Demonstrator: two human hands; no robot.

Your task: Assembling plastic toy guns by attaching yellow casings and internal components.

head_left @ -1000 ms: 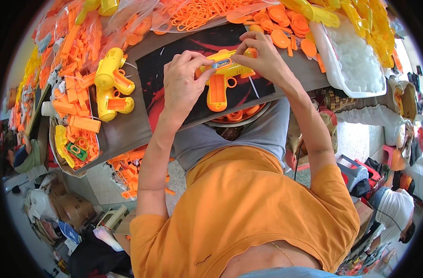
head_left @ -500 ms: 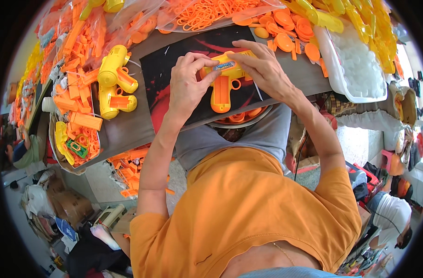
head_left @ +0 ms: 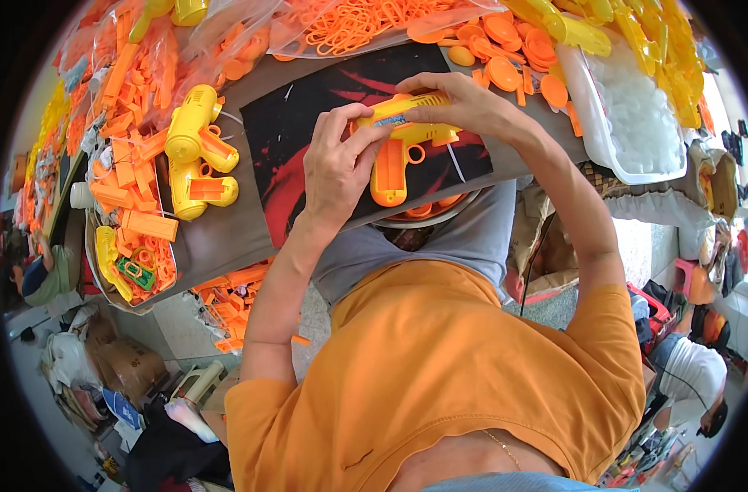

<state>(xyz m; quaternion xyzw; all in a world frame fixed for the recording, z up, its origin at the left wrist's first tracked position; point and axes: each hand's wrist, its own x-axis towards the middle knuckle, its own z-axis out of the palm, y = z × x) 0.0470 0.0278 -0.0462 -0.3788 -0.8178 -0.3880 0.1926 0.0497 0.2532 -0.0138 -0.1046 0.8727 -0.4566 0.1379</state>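
A yellow and orange toy gun (head_left: 390, 176) is held between my hands over a black mat with red streaks (head_left: 277, 139), its grip pointing toward me. It has a small blue label on its body and an orange ring-shaped trigger beside the grip. My left hand (head_left: 337, 164) pinches the left end of the body. From above, the fingers of my right hand (head_left: 468, 105) bend over the top edge, hiding part of it. A thin white strip (head_left: 456, 162) hangs down below the right end of the gun.
Two more yellow toy guns (head_left: 195, 135) lie left of the mat, next to heaped orange parts (head_left: 132, 176). Orange clips in clear plastic (head_left: 362, 25) and orange discs (head_left: 505, 53) lie along the back. At right stands a white tub (head_left: 677, 168) of translucent pieces, with yellow shells behind.
The toy gun's upper body has tilted, showing more of its top edge. My right hand has shifted left and wrapped further over it; my left hand stays at the left end.
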